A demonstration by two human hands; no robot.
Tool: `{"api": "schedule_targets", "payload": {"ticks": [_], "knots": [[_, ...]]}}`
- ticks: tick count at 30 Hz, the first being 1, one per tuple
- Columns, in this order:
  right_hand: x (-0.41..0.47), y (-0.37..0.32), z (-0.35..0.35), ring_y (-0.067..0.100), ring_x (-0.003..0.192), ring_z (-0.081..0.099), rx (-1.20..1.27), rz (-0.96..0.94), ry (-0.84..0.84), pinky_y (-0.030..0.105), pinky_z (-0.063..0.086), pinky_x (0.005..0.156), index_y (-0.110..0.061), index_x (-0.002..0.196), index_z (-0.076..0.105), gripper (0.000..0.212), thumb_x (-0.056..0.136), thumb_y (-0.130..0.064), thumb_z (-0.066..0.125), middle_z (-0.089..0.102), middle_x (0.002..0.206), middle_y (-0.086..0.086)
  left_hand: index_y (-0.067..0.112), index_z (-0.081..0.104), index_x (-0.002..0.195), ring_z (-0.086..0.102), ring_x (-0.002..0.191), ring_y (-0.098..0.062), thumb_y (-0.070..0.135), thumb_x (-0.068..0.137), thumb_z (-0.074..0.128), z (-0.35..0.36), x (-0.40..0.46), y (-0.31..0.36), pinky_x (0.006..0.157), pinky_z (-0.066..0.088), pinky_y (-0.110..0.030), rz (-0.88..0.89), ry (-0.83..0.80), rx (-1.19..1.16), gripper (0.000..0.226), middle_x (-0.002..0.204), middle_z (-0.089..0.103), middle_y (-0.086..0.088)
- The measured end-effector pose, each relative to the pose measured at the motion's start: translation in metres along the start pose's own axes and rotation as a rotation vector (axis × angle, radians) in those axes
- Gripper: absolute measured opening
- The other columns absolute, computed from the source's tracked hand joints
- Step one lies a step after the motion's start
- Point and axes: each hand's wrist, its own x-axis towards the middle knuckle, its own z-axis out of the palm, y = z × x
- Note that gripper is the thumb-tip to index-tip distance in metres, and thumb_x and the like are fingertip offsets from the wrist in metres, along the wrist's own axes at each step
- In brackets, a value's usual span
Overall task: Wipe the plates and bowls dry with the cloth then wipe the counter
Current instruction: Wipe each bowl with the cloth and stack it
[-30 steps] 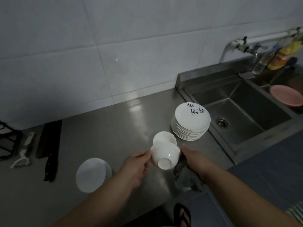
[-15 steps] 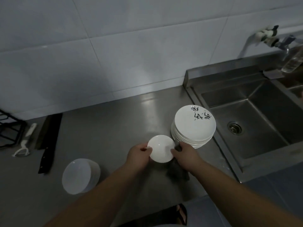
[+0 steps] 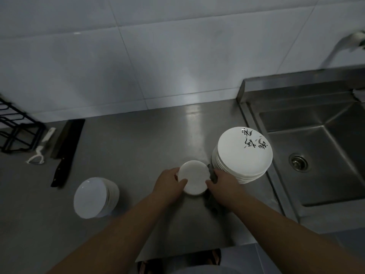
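Though dim, bowl (image 3: 194, 177) between hands.

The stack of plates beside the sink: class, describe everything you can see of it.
The stack of plates is a neat pile of round, white, glossy plates, ceramic by the look of them. The top plate bears black brush-style markings near its far edge. The pile stands upright on the steel counter, right beside the sink. A dark cloth, held in the right hand, lies against its near left side.

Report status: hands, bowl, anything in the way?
Left hand grips the small white bowl. Right hand on bowl's far side, holding the dark cloth. Plate stack close beside right hand; rest of counter nearby open.
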Motion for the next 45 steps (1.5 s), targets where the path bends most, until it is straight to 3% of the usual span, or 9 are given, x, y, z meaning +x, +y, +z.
{"api": "schedule_targets", "payload": {"ticks": [5,13,16,20,23,27,31,40,45], "knots": [[-0.011,-0.024,-0.011,0.024,0.112,0.066,-0.075,-0.099,0.118,0.035,0.051,0.095,-0.022,0.136,0.06,0.042,0.098,-0.039,0.06,0.072,0.12,0.001,0.022,0.055,0.144,0.054,0.092,-0.01,0.04,0.09,0.072,-0.018,-0.005,-0.011,0.088,0.04,-0.022,-0.025,0.026,0.009,0.06,0.121,0.061,-0.003],[-0.018,-0.111,0.012,0.014,0.08,0.069,-0.095,-0.218,0.015,0.036,0.059,0.082,-0.033,0.122,0.06,0.034,0.096,-0.054,0.056,0.072,0.089,-0.008,0.025,0.062,0.134,0.055,0.089,-0.011,0.037,0.093,0.07,-0.115,-0.052,-0.072,0.091,0.045,-0.025,0.008,0.259,0.006,0.044,0.112,0.058,0.006],[-0.019,-0.15,0.045,0.015,0.089,0.07,-0.06,-0.241,-0.073,0.038,0.058,0.088,-0.033,0.128,0.058,0.041,0.094,-0.056,0.058,0.073,0.096,-0.008,0.023,0.064,0.13,0.059,0.103,-0.016,0.034,0.093,0.07,-0.15,-0.076,-0.115,0.097,0.045,-0.029,-0.062,0.357,0.002,0.039,0.118,0.061,0.001],[-0.028,-0.198,0.094,0.018,0.106,0.07,-0.084,-0.294,-0.195,0.033,0.053,0.097,-0.033,0.148,0.041,0.061,0.095,-0.056,0.06,0.067,0.132,-0.001,0.02,0.059,0.138,0.056,0.119,-0.026,0.034,0.097,0.06,-0.18,-0.104,-0.171,0.102,0.044,-0.037,-0.218,0.385,0.111,0.043,0.134,0.054,-0.006],[-0.036,-0.223,0.127,0.017,0.099,0.071,-0.12,-0.322,-0.248,0.032,0.055,0.091,-0.036,0.142,0.041,0.053,0.096,-0.052,0.061,0.071,0.12,0.001,0.019,0.047,0.148,0.055,0.125,-0.028,0.037,0.099,0.055,-0.186,-0.117,-0.203,0.106,0.046,-0.04,-0.332,0.314,0.076,0.053,0.142,0.052,-0.009],[-0.041,-0.238,0.162,0.02,0.082,0.069,-0.256,-0.334,-0.186,0.045,0.061,0.078,-0.033,0.119,0.045,0.033,0.095,-0.048,0.062,0.072,0.099,0.0,0.019,0.056,0.139,0.064,0.107,-0.02,0.039,0.096,0.061,-0.186,-0.121,-0.222,0.09,0.05,-0.031,-0.304,0.209,0.026,0.047,0.118,0.069,-0.002],[-0.046,-0.244,0.175,0.02,0.082,0.066,-0.319,-0.296,-0.092,0.041,0.061,0.075,-0.029,0.116,0.044,0.028,0.097,-0.041,0.061,0.067,0.095,-0.001,0.02,0.063,0.12,0.059,0.089,-0.013,0.035,0.093,0.068,-0.183,-0.12,-0.226,0.075,0.043,-0.026,-0.232,0.217,0.004,0.032,0.099,0.063,0.005],[-0.051,-0.25,0.193,0.018,0.076,0.066,-0.18,-0.167,0.001,0.042,0.062,0.072,-0.032,0.115,0.045,0.027,0.093,-0.03,0.06,0.065,0.088,-0.003,0.025,0.055,0.101,0.057,0.082,-0.011,0.031,0.085,0.076,-0.182,-0.112,-0.233,0.063,0.04,-0.021,-0.204,0.317,-0.229,0.027,0.094,0.058,0.008],[-0.055,-0.241,0.188,0.011,0.077,0.063,-0.012,-0.143,0.039,0.038,0.06,0.077,-0.034,0.116,0.048,0.028,0.092,-0.027,0.062,0.062,0.087,-0.009,0.028,0.056,0.106,0.059,0.082,-0.012,0.027,0.087,0.073,-0.187,-0.115,-0.227,0.062,0.038,-0.017,-0.124,0.347,-0.341,0.026,0.092,0.061,0.009]]}}
